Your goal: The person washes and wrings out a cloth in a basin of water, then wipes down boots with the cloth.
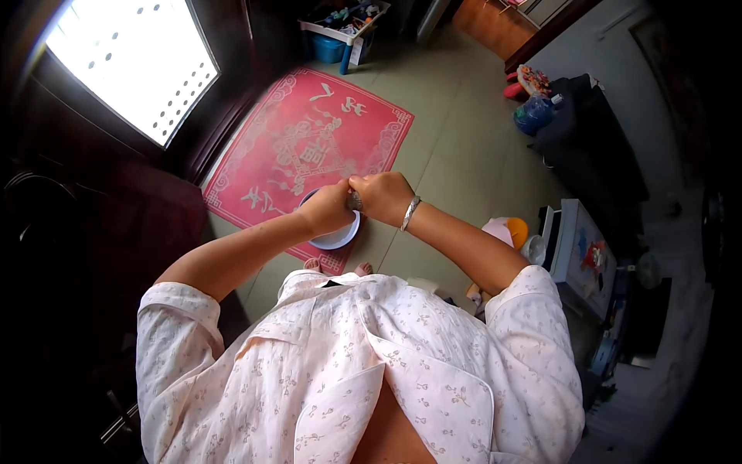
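My left hand (328,207) and my right hand (384,195) meet in front of me, both closed, knuckles close together. Between them shows a short piece of a greyish, bunched-up cloth (355,202); most of it is hidden in my fists. Below my hands is a round basin (338,241) with a pale rim and light inside, partly covered by my left hand and forearm. A silver bracelet (410,213) circles my right wrist.
A red mat (263,158) with pale patterns lies on the tiled floor by a dark door. At the back stands a small rack (332,32) with a blue bin. To the right are a large blue water bottle (533,114), a dark sofa (591,147) and a white cabinet (581,251).
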{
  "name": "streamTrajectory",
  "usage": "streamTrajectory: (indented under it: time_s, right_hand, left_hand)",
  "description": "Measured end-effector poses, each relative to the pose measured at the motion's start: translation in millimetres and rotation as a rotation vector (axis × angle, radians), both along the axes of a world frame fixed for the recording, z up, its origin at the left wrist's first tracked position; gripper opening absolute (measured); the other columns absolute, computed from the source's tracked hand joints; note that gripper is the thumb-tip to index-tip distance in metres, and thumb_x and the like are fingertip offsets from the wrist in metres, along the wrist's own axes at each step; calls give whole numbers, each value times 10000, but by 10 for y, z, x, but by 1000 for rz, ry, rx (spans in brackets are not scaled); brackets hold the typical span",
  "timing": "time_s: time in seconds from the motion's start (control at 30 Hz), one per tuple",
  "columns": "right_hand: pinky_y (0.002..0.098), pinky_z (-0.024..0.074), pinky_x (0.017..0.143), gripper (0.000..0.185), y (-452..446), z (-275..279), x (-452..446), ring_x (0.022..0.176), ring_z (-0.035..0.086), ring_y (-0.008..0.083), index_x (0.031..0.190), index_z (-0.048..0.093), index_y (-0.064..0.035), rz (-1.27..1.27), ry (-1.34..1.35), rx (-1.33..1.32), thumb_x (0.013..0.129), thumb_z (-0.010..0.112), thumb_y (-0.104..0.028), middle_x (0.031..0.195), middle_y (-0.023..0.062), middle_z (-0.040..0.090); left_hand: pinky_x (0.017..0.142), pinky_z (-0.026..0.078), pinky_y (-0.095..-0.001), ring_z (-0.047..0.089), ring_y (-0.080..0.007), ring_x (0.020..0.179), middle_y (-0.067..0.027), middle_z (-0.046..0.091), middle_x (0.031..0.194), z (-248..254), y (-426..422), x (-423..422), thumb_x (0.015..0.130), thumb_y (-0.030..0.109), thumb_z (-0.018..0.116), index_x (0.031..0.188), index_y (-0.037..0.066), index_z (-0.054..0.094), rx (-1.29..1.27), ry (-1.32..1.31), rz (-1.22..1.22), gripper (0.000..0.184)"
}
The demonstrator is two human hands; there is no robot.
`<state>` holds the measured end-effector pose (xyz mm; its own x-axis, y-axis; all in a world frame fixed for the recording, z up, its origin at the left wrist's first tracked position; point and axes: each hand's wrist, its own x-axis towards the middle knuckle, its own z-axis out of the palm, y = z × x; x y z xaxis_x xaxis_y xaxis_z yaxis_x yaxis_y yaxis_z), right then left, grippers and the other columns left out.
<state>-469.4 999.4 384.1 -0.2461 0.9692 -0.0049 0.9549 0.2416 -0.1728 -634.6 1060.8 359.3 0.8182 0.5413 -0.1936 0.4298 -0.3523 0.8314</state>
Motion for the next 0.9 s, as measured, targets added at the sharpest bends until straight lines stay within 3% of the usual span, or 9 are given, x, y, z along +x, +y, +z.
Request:
streamTrajectory:
  time_s: [0.07,0.13,0.27,0.37,0.5,0.7,0.77,0.9]
  right_hand:
    - [453,537,617,179,19,-99,-54,722,688,314,1004,628,-121,-33,13,-39,843,602,-194,751,118,684]
    - [465,540,637,230,24,-302,-114,724,683,339,1007,635,-104,-167,117,-9,808,641,-219,749,137,683]
    - [479,542,667,241,121,-490,-179,748,673,377,962,646,-81,-343,228,-67,802,660,-260,771,177,679]
    - [485,538,691,291,166,-663,-224,794,649,423,906,666,-64,-463,477,-40,826,668,-344,799,224,664]
    - [470,535,693,300,229,-847,-228,815,652,417,892,670,-56,-532,597,-48,829,666,-350,800,216,666]
    - [443,529,671,306,353,-1052,-193,815,662,390,876,668,-30,-562,602,-103,829,662,-332,813,199,674]
    - [437,527,660,289,331,-1063,-219,792,673,364,850,664,-17,-587,730,-74,828,652,-305,800,192,676]
    - [433,529,665,263,340,-1463,-159,787,681,342,855,664,-29,-498,528,-73,822,651,-290,786,173,684]
  left_hand:
    - [779,511,-481,645,-432,911,-234,677,937,-41,47,24,757,109,643,1266,24,483,147,182,31,540]
    - [755,506,-507,639,-441,892,-247,671,917,-74,98,-6,774,99,615,1319,32,440,170,170,4,577]
    - [680,514,-498,660,-410,792,-204,669,808,-90,311,56,757,101,638,1393,59,389,409,227,-97,685]
    - [598,524,-437,668,-345,676,-151,668,752,-184,447,74,752,107,637,1421,67,368,601,206,-261,722]
    - [530,519,-397,667,-308,613,-120,669,734,-296,638,133,755,113,641,1418,68,375,753,160,-402,716]
    - [522,518,-392,666,-304,609,-110,656,708,-468,850,234,773,128,644,1387,59,407,817,58,-488,662]
    - [521,519,-389,667,-300,612,-105,653,702,-479,883,263,773,140,649,1369,52,426,828,54,-529,642]
    - [525,524,-381,671,-288,624,-88,641,686,-432,874,266,766,172,669,1327,31,467,962,99,-625,613]
